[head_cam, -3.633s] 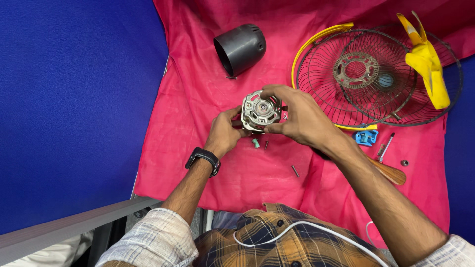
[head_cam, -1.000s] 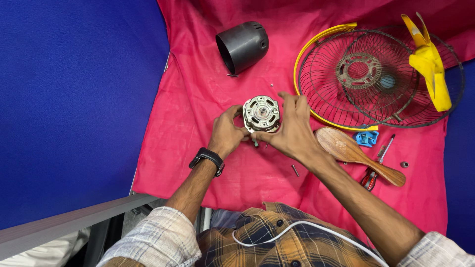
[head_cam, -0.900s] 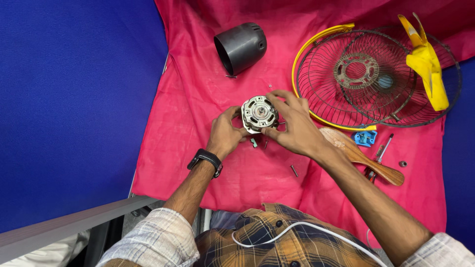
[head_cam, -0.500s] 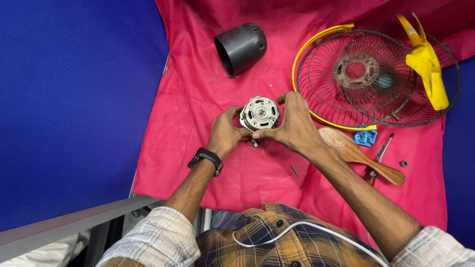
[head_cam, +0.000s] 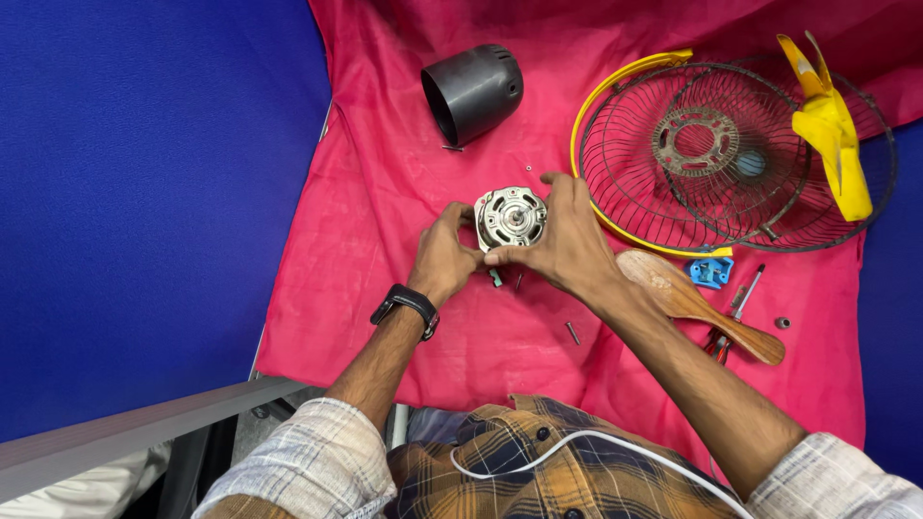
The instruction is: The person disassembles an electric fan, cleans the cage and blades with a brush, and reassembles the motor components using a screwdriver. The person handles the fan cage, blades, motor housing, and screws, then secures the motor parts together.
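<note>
Motor-inspection step: left hand (head_cam: pixel 444 258) & right hand (head_cam: pixel 567 245) both clasp the round silver metal fan motor (head_cam: pixel 511 217) over the red cloth (head_cam: pixel 385 192); next move prob. needs steady re-gripping.

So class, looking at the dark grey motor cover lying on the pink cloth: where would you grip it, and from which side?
Grip the dark grey motor cover around its round body, coming from above. It lies on its side, open mouth facing lower left, so the curved wall is exposed and probably easiest to span.

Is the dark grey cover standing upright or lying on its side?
On its side. The grey cover lies on the pink cloth, open mouth facing left, towards the camera.
</note>
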